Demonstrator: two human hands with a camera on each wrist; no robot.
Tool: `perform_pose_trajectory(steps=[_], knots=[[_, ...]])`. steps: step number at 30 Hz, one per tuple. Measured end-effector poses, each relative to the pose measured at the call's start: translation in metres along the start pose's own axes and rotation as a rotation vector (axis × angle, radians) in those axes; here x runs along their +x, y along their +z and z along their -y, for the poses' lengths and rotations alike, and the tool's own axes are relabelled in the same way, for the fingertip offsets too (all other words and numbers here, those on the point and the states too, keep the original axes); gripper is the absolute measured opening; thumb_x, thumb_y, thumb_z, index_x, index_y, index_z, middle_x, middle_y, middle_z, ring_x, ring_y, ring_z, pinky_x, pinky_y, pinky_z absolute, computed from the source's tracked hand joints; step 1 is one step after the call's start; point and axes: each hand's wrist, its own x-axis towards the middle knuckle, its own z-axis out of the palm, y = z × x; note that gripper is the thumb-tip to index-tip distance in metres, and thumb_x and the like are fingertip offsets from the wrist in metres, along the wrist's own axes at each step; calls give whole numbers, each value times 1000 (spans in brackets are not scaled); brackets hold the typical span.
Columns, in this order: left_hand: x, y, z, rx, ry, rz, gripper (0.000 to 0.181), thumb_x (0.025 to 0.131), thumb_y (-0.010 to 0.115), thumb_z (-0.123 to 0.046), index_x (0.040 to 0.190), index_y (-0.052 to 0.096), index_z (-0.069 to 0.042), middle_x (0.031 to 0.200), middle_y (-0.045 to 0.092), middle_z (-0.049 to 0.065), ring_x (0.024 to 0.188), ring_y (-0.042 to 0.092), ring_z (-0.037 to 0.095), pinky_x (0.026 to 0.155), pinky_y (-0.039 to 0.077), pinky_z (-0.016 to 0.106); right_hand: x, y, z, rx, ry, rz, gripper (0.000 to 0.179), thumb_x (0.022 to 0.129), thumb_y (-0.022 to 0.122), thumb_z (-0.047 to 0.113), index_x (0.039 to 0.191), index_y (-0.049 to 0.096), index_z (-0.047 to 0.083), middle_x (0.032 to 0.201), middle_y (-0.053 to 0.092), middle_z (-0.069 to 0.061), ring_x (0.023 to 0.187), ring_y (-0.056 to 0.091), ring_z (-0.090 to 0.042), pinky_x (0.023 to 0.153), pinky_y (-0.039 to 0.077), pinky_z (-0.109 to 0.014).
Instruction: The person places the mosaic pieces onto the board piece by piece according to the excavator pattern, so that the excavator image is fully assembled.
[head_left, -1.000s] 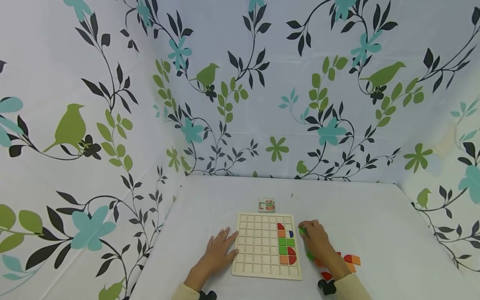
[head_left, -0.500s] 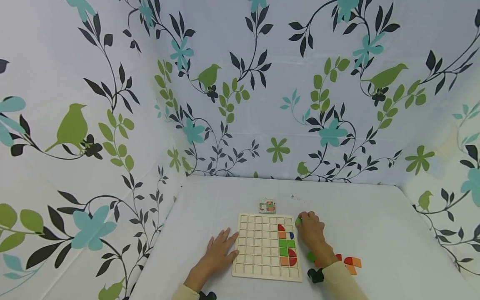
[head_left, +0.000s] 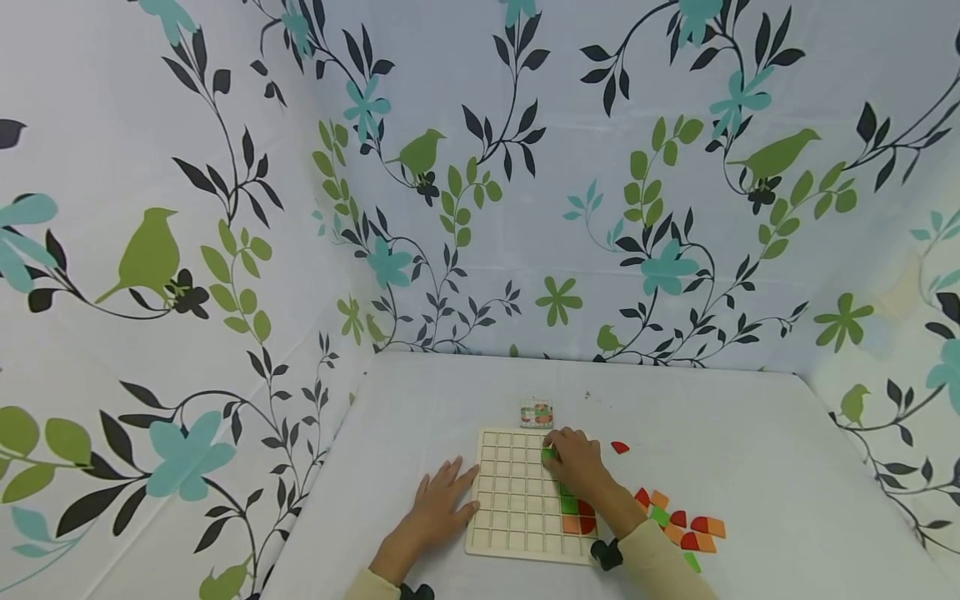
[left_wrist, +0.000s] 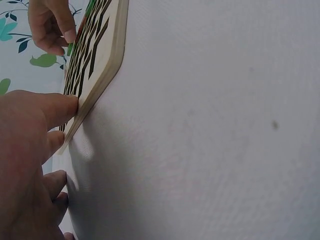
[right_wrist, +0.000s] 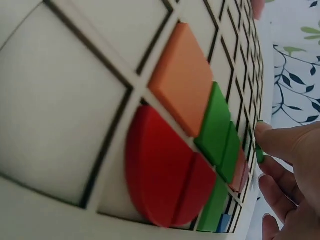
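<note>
A pale wooden grid board (head_left: 510, 500) lies on the white-covered table. My left hand (head_left: 438, 507) rests flat with spread fingers, its fingertips touching the board's left edge. Over the board's top right part, my right hand (head_left: 579, 465) pinches a small green tile (right_wrist: 259, 155) between thumb and finger. In the right wrist view the board's filled cells show red curved tiles (right_wrist: 162, 170) meeting in a rounded shape, an orange square tile (right_wrist: 182, 82), green tiles (right_wrist: 214, 125) and a bit of blue tile (right_wrist: 224, 223). From the head, my right hand hides some of these.
Several loose red, orange and green tiles (head_left: 716, 527) lie right of the board. A lone red quarter-round tile (head_left: 620, 447) sits farther up. A small patterned card (head_left: 536, 412) lies just beyond the board's far edge. Printed cloth (head_left: 480, 250) hangs behind and at both sides.
My right hand has moved from beside the board leftward over its top right part, carrying the green tile. The lone red tile and more loose tiles are now uncovered. My left hand stays put.
</note>
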Motion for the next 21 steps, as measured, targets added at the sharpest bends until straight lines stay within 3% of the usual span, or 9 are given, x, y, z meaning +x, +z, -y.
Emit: perform_pose_trajectory(steps=[8, 21], knots=[[0, 2, 1, 5, 3, -12, 62, 104, 65, -38, 160, 47, -18, 170, 33, 21, 158, 26, 48, 122, 14, 77, -4, 1, 2, -40, -57, -6, 15, 96, 79, 19, 108, 69, 16, 104, 64, 1, 95, 53, -21, 80, 43, -50], [-1, -2, -3, 1, -5, 5, 64, 104, 64, -40, 160, 46, -17, 170, 32, 21, 158, 27, 47, 122, 14, 77, -1, 1, 4, -72, -16, -28, 12, 96, 78, 13, 106, 73, 17, 103, 64, 1, 98, 55, -22, 83, 45, -51]])
